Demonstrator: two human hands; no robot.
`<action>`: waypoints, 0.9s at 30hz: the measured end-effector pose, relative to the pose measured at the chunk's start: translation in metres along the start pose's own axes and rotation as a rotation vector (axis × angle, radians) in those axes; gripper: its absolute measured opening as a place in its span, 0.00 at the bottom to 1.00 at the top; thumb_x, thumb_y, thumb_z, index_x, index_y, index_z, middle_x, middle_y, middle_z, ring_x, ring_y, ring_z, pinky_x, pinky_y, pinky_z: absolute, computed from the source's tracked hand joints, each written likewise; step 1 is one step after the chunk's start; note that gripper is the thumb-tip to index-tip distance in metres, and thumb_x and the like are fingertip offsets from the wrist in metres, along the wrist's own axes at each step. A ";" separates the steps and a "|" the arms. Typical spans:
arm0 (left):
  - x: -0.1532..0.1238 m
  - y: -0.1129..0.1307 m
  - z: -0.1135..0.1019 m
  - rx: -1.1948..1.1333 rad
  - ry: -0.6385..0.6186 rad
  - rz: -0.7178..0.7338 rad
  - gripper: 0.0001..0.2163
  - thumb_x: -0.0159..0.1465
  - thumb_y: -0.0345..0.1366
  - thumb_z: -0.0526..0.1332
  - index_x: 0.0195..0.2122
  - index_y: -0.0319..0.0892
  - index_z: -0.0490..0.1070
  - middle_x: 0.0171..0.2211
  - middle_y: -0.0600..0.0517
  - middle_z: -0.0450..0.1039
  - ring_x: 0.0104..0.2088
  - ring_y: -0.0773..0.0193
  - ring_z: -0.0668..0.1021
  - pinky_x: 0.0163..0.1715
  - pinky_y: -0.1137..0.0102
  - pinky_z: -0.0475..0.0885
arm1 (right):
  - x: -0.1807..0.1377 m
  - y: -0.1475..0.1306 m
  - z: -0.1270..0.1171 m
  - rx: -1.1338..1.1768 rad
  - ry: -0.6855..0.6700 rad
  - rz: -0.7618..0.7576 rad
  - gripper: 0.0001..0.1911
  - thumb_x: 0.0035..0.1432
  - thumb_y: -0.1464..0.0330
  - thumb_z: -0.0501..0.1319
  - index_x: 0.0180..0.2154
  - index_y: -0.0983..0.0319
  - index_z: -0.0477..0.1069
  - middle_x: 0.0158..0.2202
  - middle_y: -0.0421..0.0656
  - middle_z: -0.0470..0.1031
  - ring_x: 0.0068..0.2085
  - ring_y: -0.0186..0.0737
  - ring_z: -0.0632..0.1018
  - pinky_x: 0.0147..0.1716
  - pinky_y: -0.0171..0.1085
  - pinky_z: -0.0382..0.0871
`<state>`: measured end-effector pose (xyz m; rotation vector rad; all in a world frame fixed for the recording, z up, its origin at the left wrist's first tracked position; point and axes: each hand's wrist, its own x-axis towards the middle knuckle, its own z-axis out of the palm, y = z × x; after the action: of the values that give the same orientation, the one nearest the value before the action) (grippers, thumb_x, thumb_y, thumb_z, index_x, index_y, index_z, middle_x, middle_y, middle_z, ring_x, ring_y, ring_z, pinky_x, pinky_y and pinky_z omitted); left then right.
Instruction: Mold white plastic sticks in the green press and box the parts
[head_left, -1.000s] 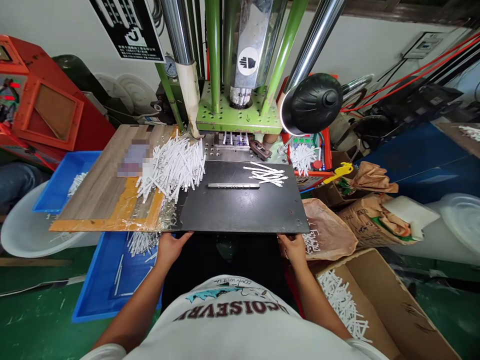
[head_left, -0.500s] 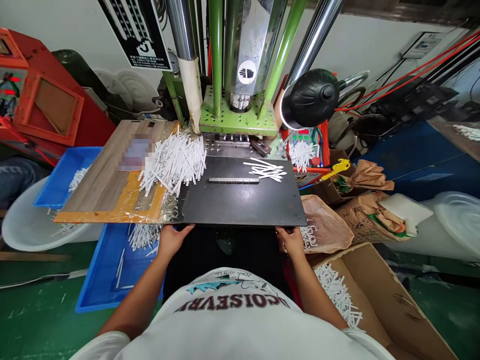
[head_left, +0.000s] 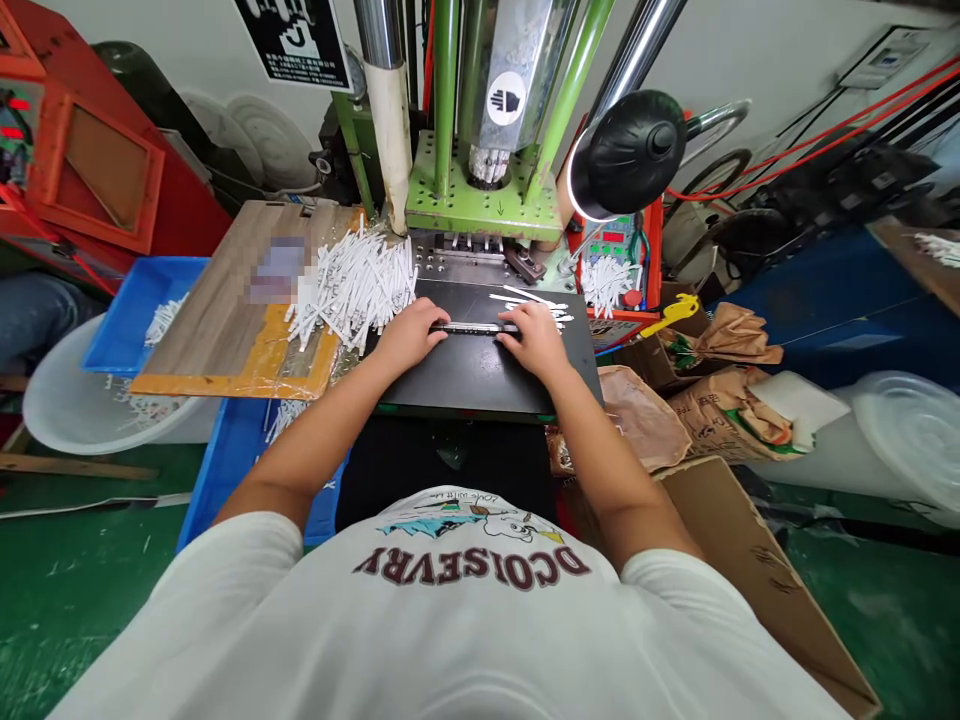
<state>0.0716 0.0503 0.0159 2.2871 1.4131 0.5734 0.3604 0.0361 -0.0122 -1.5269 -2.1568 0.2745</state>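
Observation:
A thin metal bar (head_left: 474,327) lies across the black plate (head_left: 465,375) in front of the green press (head_left: 484,200). My left hand (head_left: 409,335) grips its left end, fingers curled over it. My right hand (head_left: 532,338) holds the right end the same way. A small bunch of white sticks (head_left: 536,303) lies just beyond my right hand. A big heap of white sticks (head_left: 352,285) sits to the left, on the wooden board (head_left: 217,320).
A black lamp (head_left: 630,150) hangs over the right side of the plate. Blue trays (head_left: 127,315) and a white tub (head_left: 75,400) stand at the left. Brown paper sacks (head_left: 712,400) and a cardboard box (head_left: 757,580) are at the right.
Both hands left the plate's near edge and reached forward onto the metal bar. My head moved closer to the press.

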 end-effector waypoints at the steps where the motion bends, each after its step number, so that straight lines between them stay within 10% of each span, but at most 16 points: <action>1: 0.012 -0.002 0.007 0.008 -0.012 -0.009 0.10 0.66 0.33 0.66 0.46 0.45 0.84 0.48 0.45 0.80 0.50 0.52 0.81 0.55 0.60 0.76 | 0.012 -0.003 0.009 -0.011 -0.037 -0.011 0.11 0.67 0.67 0.67 0.49 0.58 0.85 0.48 0.52 0.79 0.54 0.57 0.76 0.57 0.54 0.71; 6: 0.027 -0.012 0.007 0.052 -0.031 -0.042 0.11 0.71 0.34 0.63 0.46 0.45 0.86 0.48 0.46 0.82 0.49 0.52 0.82 0.52 0.62 0.75 | 0.024 0.009 0.020 0.014 -0.032 -0.001 0.13 0.72 0.65 0.63 0.46 0.56 0.88 0.43 0.50 0.79 0.49 0.54 0.75 0.53 0.52 0.70; 15: -0.036 0.005 0.012 0.017 -0.081 -0.047 0.12 0.69 0.35 0.66 0.52 0.48 0.85 0.50 0.46 0.81 0.52 0.52 0.82 0.56 0.60 0.77 | 0.006 -0.012 -0.006 0.124 -0.265 -0.078 0.11 0.65 0.67 0.68 0.46 0.56 0.88 0.39 0.47 0.84 0.44 0.51 0.80 0.50 0.47 0.73; 27: -0.089 -0.038 -0.031 0.020 0.462 -0.377 0.16 0.68 0.25 0.55 0.50 0.43 0.80 0.49 0.43 0.80 0.49 0.52 0.80 0.58 0.57 0.76 | 0.159 -0.120 0.085 0.166 -0.211 0.236 0.10 0.58 0.77 0.66 0.42 0.65 0.81 0.44 0.52 0.84 0.45 0.50 0.81 0.55 0.48 0.75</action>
<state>-0.0096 -0.0107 0.0100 1.8952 2.0076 1.0038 0.1769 0.1495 0.0074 -1.7198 -2.0451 0.7049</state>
